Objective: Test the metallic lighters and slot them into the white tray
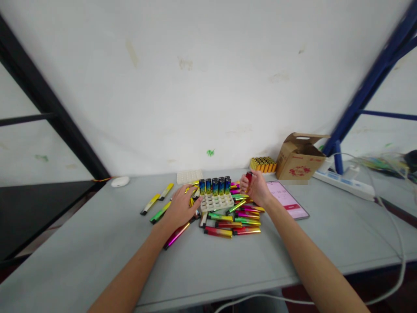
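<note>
A white tray (216, 203) with rows of round wells is set on a grey tabletop (104, 252), between two bare hands. Slim blue cylinders (215, 187) with black tops are stood upright in the back part of the tray, while bare wells are seen in its front rows. To the right of the tray, a red cylinder (249, 176) with a dark top is held roughly upright in the closed fingers of the right hand (258, 189), clear of the tabletop. The left hand (182, 203) is placed at the tray's left edge, palm down, fingers curved over some yellow pieces; whether anything is gripped there cannot be told. Many shiny slim tubes (219, 232), red, green, magenta and yellow, are left lying loose in front of the tray and to its right; more, including a yellow tube (150, 204), are scattered to its left. Behind the tray and to the right, a block of yellow cylinders (263, 165) is stood in tight rows, seemingly finished; behind it to the left, a second pale tray (189, 176) is laid flat. The filling of the white tray is judged to be only partly done, with the front wells and most loose tubes remaining. Farther right of the tray, a device with a pink screen (285, 200) and an open cardboard box (298, 164) are seen.
</note>
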Action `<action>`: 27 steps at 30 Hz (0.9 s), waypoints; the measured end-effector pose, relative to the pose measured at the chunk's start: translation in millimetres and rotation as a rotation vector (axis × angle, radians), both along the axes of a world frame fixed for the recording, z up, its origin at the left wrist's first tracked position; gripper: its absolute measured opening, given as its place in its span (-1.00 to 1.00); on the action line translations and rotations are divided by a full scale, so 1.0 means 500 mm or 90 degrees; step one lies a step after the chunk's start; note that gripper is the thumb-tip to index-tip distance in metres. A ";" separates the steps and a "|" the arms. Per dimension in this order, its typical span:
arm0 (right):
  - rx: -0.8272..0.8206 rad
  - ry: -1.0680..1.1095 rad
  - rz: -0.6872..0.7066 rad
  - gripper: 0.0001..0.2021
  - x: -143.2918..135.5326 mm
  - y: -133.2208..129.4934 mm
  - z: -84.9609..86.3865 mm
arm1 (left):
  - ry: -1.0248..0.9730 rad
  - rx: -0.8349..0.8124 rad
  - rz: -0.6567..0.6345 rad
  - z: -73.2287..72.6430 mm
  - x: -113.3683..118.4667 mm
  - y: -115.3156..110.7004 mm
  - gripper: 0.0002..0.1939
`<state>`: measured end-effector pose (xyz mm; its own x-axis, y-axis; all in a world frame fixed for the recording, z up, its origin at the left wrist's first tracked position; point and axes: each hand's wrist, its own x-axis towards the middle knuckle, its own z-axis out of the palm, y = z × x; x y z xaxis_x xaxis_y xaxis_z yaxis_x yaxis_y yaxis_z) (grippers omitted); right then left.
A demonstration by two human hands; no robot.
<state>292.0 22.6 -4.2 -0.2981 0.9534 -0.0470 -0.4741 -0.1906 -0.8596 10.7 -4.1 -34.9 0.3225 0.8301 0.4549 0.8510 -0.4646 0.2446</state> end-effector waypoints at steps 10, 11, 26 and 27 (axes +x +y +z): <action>0.104 -0.195 -0.121 -0.63 0.018 0.020 -0.016 | 0.072 0.026 0.063 0.005 0.000 -0.006 -0.58; 0.146 -0.256 -0.164 -0.61 0.021 0.022 -0.018 | 0.069 0.028 0.061 0.004 0.000 -0.006 -0.57; 0.384 -0.732 -0.267 -0.71 0.049 0.034 -0.051 | 0.032 -0.004 -0.017 -0.007 -0.006 -0.007 -0.43; 0.421 -0.765 -0.249 -0.72 0.049 0.031 -0.051 | 0.031 -0.008 -0.018 -0.006 -0.006 -0.008 -0.42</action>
